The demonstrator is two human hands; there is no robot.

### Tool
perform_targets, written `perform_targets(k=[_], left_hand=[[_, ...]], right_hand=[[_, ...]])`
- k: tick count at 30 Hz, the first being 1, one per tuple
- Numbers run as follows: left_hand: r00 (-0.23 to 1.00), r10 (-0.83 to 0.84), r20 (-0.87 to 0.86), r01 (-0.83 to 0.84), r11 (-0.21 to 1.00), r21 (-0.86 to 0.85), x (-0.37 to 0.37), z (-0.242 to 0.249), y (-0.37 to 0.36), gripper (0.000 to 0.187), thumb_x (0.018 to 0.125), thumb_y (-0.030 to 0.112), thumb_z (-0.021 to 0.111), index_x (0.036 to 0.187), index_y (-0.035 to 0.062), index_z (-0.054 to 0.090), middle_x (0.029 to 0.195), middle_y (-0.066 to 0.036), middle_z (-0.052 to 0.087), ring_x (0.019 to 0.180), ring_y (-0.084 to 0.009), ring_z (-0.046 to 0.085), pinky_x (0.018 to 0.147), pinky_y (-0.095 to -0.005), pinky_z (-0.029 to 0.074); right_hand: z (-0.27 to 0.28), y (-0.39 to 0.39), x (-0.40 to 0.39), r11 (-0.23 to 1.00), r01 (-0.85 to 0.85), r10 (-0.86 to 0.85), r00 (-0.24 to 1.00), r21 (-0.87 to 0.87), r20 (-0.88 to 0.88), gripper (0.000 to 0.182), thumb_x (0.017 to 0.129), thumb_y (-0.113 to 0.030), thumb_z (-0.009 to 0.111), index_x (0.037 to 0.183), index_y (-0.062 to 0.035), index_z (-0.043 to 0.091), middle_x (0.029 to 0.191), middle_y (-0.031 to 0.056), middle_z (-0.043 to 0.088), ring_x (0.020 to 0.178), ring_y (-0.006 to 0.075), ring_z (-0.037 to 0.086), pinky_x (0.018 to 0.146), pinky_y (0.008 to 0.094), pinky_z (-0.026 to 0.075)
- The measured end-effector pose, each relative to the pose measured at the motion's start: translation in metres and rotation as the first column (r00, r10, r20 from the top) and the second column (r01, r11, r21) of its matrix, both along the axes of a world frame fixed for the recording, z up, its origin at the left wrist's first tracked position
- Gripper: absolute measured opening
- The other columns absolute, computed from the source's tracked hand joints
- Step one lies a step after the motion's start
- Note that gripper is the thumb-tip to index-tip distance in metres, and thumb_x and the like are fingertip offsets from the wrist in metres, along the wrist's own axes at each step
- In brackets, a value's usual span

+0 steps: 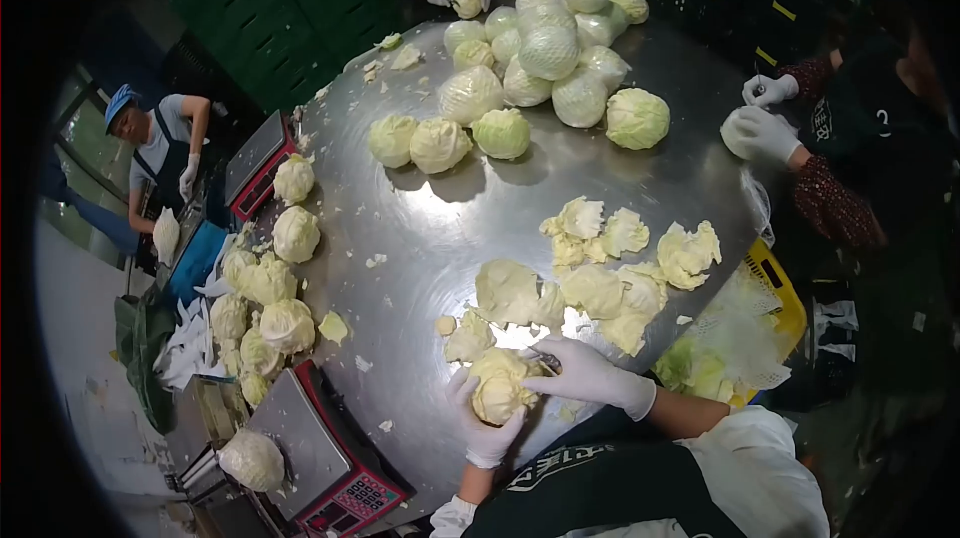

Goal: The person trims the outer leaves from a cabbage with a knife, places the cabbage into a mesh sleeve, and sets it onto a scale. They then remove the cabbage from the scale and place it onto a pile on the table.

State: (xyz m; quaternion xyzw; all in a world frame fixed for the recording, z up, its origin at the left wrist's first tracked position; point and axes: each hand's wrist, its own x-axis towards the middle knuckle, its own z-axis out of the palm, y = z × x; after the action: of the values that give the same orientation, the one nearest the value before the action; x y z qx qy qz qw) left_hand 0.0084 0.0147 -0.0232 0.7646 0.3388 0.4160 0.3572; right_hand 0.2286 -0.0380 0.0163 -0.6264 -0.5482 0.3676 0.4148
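Note:
White gloves cover both of my hands. My left hand is wrapped round the lower left side of a pale cabbage at the table's near edge. On the cabbage's upper right side is my right hand, closed on a small dark tool, most of which the glove hides. Loose outer leaves lie just beyond the cabbage, and more leaves are spread to the right. A small cut piece rests up and left of the cabbage.
Wrapped cabbages are piled on the steel table. Other cabbages line its left edge beside a red scale. A yellow basket stands right. Co-workers' gloved hands are at the right, far side and left.

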Motion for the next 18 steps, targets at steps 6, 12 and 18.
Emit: perform_targets(k=[6, 12, 18], left_hand=[[0.999, 0.033, 0.011, -0.033, 0.999, -0.007, 0.006, -0.005, -0.011, 0.085, 0.062, 0.018, 0.092, 0.135, 0.0126, 0.047, 0.140, -0.020, 0.040, 0.130, -0.0363, 0.043, 0.110, -0.0466, 0.037], [0.999, 0.049, 0.004, -0.048, 0.999, -0.013, 0.006, -0.004, -0.017, 0.087, 0.063, 0.017, 0.092, 0.136, 0.0139, 0.045, 0.141, -0.020, 0.038, 0.130, -0.0370, 0.043, 0.110, -0.0471, 0.037], [0.999, -0.014, 0.040, 0.016, 0.999, -0.050, -0.004, -0.008, -0.025, 0.087, 0.065, 0.018, 0.094, 0.135, 0.0169, 0.043, 0.143, -0.021, 0.036, 0.136, -0.0388, 0.039, 0.113, -0.0503, 0.036]], right_hand=[[0.005, -0.006, -0.007, 1.000, 0.005, -0.004, 0.980, -0.007, 0.197, 0.037, 0.086, -0.031, 0.073, 0.111, -0.0036, 0.069, 0.106, 0.0174, 0.067, 0.089, 0.0342, 0.069, 0.077, 0.0422, 0.056], [-0.035, -0.011, 0.008, 0.978, 0.068, -0.100, 0.982, 0.195, 0.159, 0.022, 0.087, -0.022, 0.068, 0.098, -0.0026, 0.068, 0.087, 0.0187, 0.068, 0.073, 0.0342, 0.069, 0.065, 0.0409, 0.056], [-0.043, -0.019, 0.033, 0.978, 0.205, -0.208, 0.975, -0.048, -0.084, 0.020, 0.090, -0.017, 0.065, 0.089, 0.0031, 0.065, 0.066, 0.0163, 0.055, 0.057, 0.0205, 0.056, 0.058, 0.0358, 0.046]])
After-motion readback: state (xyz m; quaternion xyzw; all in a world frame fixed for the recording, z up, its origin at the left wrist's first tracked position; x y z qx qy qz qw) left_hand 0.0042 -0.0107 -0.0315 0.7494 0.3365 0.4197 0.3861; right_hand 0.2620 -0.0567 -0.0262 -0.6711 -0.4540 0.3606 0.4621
